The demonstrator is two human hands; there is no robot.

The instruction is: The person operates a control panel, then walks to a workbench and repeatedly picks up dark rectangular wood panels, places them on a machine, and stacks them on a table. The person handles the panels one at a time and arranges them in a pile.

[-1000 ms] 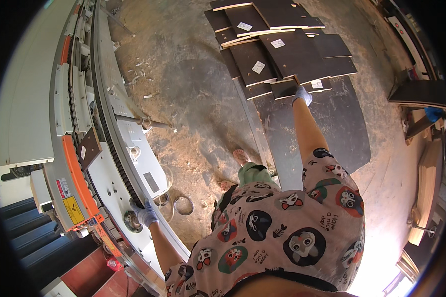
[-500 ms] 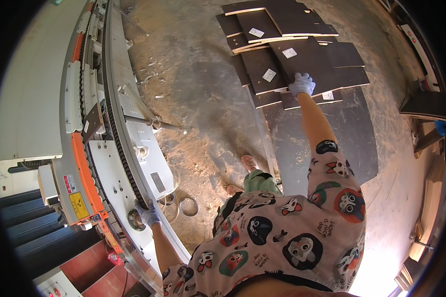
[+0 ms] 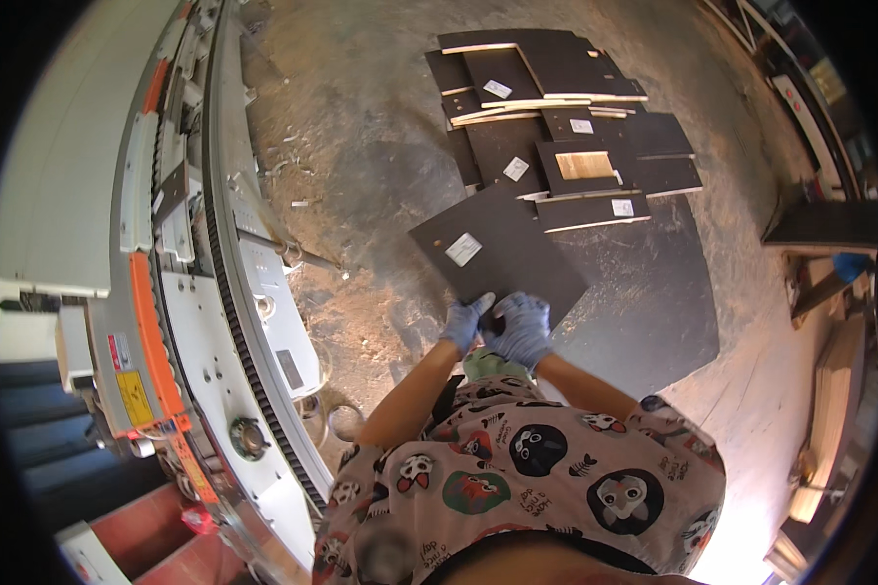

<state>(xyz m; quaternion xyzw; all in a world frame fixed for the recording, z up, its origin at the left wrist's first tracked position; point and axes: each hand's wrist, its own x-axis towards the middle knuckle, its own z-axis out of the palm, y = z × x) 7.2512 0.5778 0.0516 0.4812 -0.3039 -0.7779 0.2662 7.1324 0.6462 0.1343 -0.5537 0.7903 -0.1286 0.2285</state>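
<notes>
In front of my body I hold a dark brown panel [image 3: 517, 249] with a white label near its left corner. My left hand [image 3: 466, 322], in a light glove, grips its near edge. Right beside it, my gloved right hand [image 3: 520, 328] is closed on the same edge. Beyond the held panel lies a pile of similar dark panels [image 3: 502, 136], overlapping, several with white labels. A patch of bare wood colour [image 3: 582, 166] shows on one of them.
Along my left runs a long machine [image 3: 190, 322] with an orange guard [image 3: 156, 341] and a black chain track [image 3: 226, 253]. A small dark panel [image 3: 169, 195] sits on that machine. A large dark sheet [image 3: 654, 292] lies under the pile. Boards [image 3: 834, 419] lean at the right.
My right hand has drawn a panel off the pile toward my body. My left hand has left the machine's edge and joined it on the panel. My view has shifted slightly.
</notes>
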